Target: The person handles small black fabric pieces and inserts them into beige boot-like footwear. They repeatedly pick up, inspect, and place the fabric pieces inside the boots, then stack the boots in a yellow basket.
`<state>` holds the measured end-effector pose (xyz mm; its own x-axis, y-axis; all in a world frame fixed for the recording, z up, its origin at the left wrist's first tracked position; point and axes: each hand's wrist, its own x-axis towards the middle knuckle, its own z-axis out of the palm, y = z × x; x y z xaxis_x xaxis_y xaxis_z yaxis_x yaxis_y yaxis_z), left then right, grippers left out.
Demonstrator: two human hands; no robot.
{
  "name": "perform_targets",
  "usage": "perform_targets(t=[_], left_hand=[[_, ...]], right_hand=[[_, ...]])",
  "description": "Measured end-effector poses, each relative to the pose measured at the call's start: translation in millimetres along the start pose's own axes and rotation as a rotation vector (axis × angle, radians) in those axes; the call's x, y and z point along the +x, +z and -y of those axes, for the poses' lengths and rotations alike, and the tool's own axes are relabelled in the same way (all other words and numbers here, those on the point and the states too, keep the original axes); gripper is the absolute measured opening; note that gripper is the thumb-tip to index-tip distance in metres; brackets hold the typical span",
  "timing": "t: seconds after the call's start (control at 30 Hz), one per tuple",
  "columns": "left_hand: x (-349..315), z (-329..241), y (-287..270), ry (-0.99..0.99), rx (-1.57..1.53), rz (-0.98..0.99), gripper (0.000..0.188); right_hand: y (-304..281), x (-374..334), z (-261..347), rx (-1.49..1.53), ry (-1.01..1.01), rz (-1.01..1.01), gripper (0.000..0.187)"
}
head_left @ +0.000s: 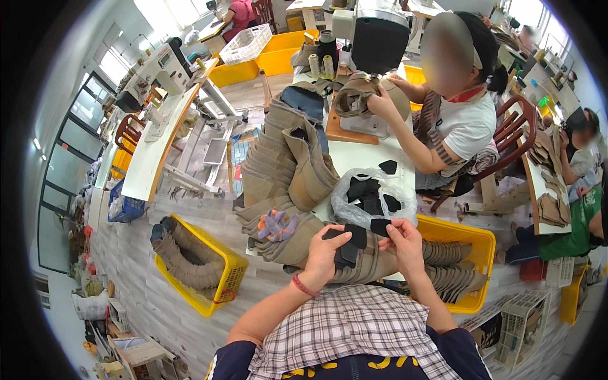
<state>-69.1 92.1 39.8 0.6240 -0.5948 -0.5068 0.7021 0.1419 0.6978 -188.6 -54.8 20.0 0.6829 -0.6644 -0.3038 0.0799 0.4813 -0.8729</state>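
My left hand (pixel 322 256) is closed on a few black fabric patches (pixel 356 237), held above the table's near edge. Between the thumb and fingers of my right hand (pixel 406 247) is one small black patch (pixel 380 227), close beside those in the left. Just beyond both hands, a clear plastic bag (pixel 342 196) lies open with more black patches (pixel 365 195) inside. Long rows of nested beige-brown sewn pieces, like boot uppers (pixel 269 155), curve along the table's left side and in front of me. A purple and orange glove (pixel 277 226) rests on them.
Across the table a co-worker (pixel 459 126) handles a brown piece (pixel 354 95) at a sewing machine (pixel 380 44). Yellow crates of sewn pieces stand at left (pixel 215 294) and right (pixel 484 253). Another sewing table (pixel 152 152) is at far left.
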Motion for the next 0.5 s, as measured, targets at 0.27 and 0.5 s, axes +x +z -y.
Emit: perform_targets(t=[0.27,0.5], left_hand=[[-2,5,5,0.051,-0.064,-0.067,0.015],[-6,8,12,0.068,-0.08,-0.082,0.016]], right_hand=[[11,-14,9,0.064,0.02,-0.062,0.007],[18,-22,4,0.086,0.058,-0.122,0.007]])
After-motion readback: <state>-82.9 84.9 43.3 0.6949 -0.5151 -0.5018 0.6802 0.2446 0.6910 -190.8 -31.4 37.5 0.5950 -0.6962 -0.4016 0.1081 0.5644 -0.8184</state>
